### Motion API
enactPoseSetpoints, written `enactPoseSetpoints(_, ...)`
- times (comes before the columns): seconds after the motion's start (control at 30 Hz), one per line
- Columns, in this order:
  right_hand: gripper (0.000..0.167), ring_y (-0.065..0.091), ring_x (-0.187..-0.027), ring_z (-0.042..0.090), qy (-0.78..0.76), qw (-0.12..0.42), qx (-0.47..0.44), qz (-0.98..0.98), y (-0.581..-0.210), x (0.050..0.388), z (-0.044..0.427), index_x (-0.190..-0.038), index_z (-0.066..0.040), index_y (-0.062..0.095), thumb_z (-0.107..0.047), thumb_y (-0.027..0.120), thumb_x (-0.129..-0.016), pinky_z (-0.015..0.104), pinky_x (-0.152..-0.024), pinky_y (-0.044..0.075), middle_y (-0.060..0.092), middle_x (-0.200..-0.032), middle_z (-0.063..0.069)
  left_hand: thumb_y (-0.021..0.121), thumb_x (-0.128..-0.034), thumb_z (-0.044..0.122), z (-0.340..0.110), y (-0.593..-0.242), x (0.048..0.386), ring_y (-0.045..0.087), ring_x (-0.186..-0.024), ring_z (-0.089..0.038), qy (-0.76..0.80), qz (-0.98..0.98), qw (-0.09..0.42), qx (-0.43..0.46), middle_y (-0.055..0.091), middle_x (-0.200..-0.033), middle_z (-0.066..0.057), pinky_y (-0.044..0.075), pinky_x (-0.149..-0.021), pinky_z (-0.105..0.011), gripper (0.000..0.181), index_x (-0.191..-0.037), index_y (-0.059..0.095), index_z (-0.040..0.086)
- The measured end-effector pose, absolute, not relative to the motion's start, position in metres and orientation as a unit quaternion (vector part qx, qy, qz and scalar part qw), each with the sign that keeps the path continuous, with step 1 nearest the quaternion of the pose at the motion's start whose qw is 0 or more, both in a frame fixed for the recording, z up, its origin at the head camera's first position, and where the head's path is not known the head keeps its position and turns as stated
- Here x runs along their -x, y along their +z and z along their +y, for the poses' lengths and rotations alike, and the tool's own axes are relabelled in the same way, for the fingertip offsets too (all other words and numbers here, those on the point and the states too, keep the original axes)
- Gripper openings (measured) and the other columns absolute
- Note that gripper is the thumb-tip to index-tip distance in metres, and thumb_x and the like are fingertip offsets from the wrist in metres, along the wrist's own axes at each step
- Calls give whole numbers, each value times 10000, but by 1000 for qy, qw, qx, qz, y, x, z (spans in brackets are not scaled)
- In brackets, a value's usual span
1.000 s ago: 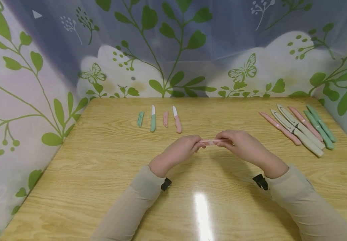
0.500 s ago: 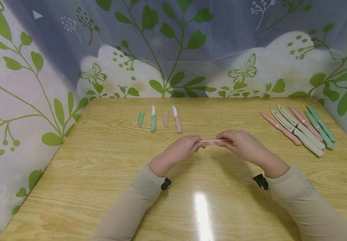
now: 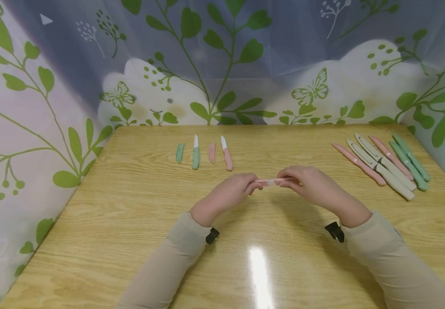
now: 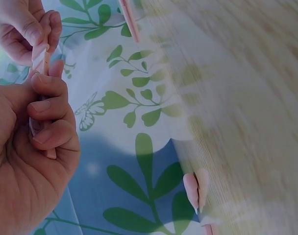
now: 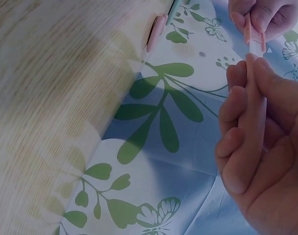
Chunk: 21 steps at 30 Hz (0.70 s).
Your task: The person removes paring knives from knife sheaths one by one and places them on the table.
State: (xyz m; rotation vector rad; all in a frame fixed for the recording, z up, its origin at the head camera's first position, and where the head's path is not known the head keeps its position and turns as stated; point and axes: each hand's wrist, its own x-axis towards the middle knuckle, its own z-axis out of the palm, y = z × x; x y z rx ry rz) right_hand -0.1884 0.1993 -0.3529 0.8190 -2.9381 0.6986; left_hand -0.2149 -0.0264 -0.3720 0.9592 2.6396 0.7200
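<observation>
Above the middle of the table, a small pink knife is held between both hands. The right hand (image 3: 315, 189) grips its pink handle (image 5: 255, 122), fingers and thumb curled round it. Pinched in the left hand (image 3: 230, 189) is the pink sheath (image 5: 248, 30), which covers the front of the knife. A short stretch of pale blade (image 5: 256, 47) shows between sheath and handle. In the left wrist view the left fingers (image 4: 53, 110) wrap round the sheath; its far part is hidden by them. From the head view the knife is mostly covered by the fingertips.
At the table's back left lie a green sheath (image 3: 180, 153), a green knife (image 3: 196, 156), a pink sheath (image 3: 211, 153) and a pink knife (image 3: 227, 158), both blades bare. Several sheathed knives, including a cream knife (image 3: 394, 182), lie close together at the right. A patterned cloth (image 3: 222, 64) hangs behind.
</observation>
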Motion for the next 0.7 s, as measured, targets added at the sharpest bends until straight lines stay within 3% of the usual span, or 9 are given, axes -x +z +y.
enactPoseSetpoints(0.7,155,606,-767,118,223,1,-251,-942,-351,188,202,-1061,-93,695,-173,627,-948,349,-694,496,705,-946,27,412,-1050,267,-28,-373,217,479,-699,-126,248,901,115,-337,581,-828,-21,425,-691,-259,325,-1022,629,27)
